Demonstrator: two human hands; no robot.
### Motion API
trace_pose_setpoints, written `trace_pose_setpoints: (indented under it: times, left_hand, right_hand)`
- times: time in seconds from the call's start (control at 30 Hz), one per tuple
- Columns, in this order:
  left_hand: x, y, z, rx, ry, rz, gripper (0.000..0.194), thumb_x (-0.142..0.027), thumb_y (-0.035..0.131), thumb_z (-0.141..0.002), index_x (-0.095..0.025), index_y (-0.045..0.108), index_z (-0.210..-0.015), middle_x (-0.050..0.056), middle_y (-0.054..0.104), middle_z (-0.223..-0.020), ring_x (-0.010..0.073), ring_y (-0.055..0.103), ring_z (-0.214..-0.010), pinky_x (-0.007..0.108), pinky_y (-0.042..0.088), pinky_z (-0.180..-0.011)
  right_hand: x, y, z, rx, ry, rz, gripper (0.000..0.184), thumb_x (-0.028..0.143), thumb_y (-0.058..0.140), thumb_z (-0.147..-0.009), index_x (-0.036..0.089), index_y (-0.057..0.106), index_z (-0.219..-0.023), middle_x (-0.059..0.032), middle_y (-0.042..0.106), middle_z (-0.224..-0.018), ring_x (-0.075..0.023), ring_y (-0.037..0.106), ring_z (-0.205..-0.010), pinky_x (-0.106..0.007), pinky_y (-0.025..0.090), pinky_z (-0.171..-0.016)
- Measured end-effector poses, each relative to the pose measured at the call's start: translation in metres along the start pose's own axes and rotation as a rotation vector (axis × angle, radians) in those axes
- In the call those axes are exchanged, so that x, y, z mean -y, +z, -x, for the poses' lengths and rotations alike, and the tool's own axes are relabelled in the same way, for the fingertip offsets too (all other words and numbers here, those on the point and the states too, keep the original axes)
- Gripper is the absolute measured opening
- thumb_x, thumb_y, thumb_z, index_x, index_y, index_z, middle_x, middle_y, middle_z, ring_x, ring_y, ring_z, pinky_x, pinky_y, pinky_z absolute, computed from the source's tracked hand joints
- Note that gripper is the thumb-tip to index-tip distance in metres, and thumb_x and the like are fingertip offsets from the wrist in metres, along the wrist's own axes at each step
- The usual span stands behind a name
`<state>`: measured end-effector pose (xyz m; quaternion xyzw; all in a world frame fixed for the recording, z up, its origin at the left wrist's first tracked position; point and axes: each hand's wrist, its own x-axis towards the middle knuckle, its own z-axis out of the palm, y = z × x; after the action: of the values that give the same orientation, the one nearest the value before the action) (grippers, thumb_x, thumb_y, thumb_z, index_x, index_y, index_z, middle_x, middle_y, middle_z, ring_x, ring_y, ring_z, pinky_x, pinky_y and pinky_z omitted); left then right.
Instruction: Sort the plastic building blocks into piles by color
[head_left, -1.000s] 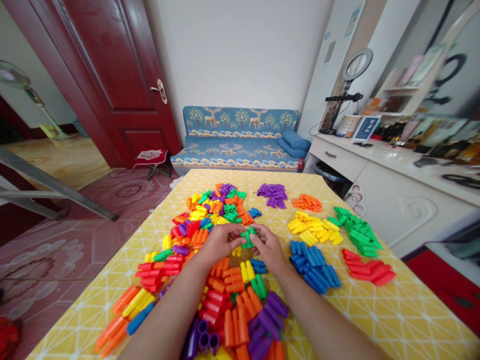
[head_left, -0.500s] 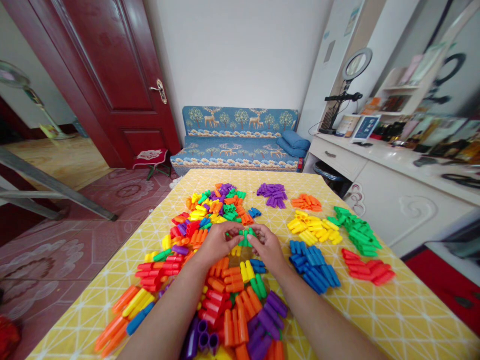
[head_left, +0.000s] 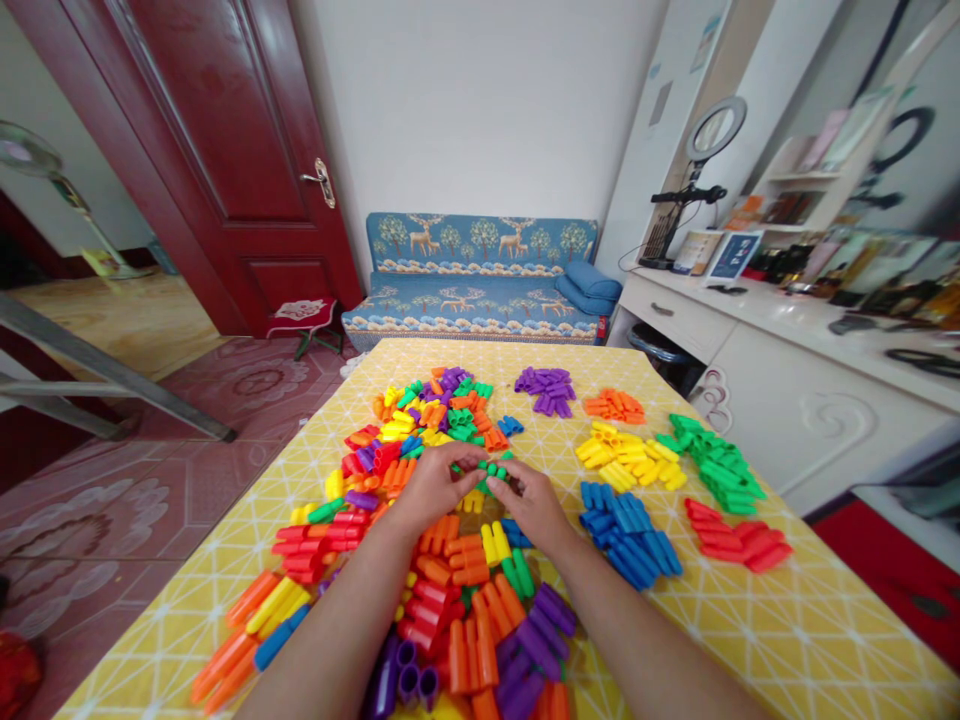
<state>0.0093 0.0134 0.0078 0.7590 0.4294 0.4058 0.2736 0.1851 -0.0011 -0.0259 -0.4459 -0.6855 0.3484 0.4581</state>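
Between my two hands are green plastic tube pieces [head_left: 493, 469], held just above the middle of the table. My left hand [head_left: 439, 487] pinches their left side, and my right hand [head_left: 534, 500] grips their right side with thumb and fingers. The fingers partly hide them. Around and below my hands spreads a mixed heap of tube pieces [head_left: 431, 600] in red, orange, yellow, green, blue and purple. To the right lie single-colour piles: blue [head_left: 628, 535], yellow [head_left: 628, 455], green [head_left: 716, 463], red [head_left: 739, 535], orange [head_left: 613, 405] and purple [head_left: 546, 390].
A yellow patterned cloth covers the table [head_left: 817, 620]. Beyond its far edge stands a blue sofa [head_left: 472, 290]. A white dresser [head_left: 810, 350] with a ring light [head_left: 715, 130] is on the right. A red stool [head_left: 302, 315] and a door [head_left: 225, 120] are at left.
The green pieces have turned in my fingers, so their ends now point more toward me. My right-hand fingers have shifted slightly. The piles look the same.
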Motion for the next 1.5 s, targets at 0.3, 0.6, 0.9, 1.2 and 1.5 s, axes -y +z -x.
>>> trace_pose_setpoints:
  times: [0.3, 0.6, 0.9, 1.2, 1.5]
  left_hand:
    - [-0.001, -0.001, -0.001, 0.012, -0.029, 0.022, 0.024, -0.025, 0.065, -0.08, -0.016, 0.069, -0.102, 0.005, 0.072, -0.084, 0.0162, 0.066, -0.076, 0.024, 0.052, -0.066]
    - [0.006, 0.002, 0.002, 0.093, 0.02, 0.003, 0.034, -0.027, 0.071, -0.075, -0.018, 0.069, -0.107, 0.004, 0.071, -0.088, 0.0151, 0.063, -0.073, 0.024, 0.051, -0.065]
    - [0.009, 0.003, 0.001, 0.063, -0.005, 0.019, 0.028, -0.012, 0.063, -0.073, -0.016, 0.071, -0.099, 0.004, 0.071, -0.084, 0.0153, 0.064, -0.073, 0.024, 0.052, -0.065]
    - [0.007, -0.002, -0.002, -0.034, 0.013, -0.153, 0.026, -0.014, 0.062, -0.078, -0.019, 0.071, -0.102, 0.005, 0.073, -0.096, 0.0184, 0.067, -0.084, 0.029, 0.053, -0.075]
    - [0.013, 0.0, -0.001, -0.032, 0.001, -0.138, 0.026, -0.016, 0.063, -0.078, -0.019, 0.07, -0.103, 0.005, 0.074, -0.094, 0.0176, 0.067, -0.081, 0.028, 0.054, -0.073]
  right_hand:
    - [0.004, -0.001, 0.001, -0.038, 0.139, -0.157, 0.027, 0.045, 0.057, -0.084, 0.021, 0.063, -0.095, 0.0037, 0.056, -0.061, -0.0117, 0.05, -0.046, -0.023, 0.039, -0.045]
    - [0.005, 0.001, 0.003, 0.073, 0.151, -0.408, 0.03, 0.049, 0.053, -0.086, 0.023, 0.051, -0.101, 0.0041, 0.062, -0.068, -0.0137, 0.063, -0.052, -0.025, 0.048, -0.05]
    - [0.006, 0.001, 0.002, 0.031, 0.166, -0.352, 0.03, 0.049, 0.056, -0.084, 0.021, 0.054, -0.097, 0.0029, 0.063, -0.07, -0.0142, 0.065, -0.057, -0.023, 0.046, -0.05]
    - [0.005, -0.012, 0.0, -0.245, 0.127, -0.252, 0.029, 0.043, 0.063, -0.079, 0.019, 0.059, -0.094, 0.0021, 0.06, -0.062, -0.0137, 0.058, -0.055, -0.025, 0.045, -0.051]
    - [0.031, -0.074, -0.003, -0.418, 0.108, -0.204, 0.042, 0.047, 0.068, -0.074, 0.02, 0.053, -0.103, 0.0048, 0.058, -0.059, -0.0139, 0.059, -0.051, -0.023, 0.043, -0.046]
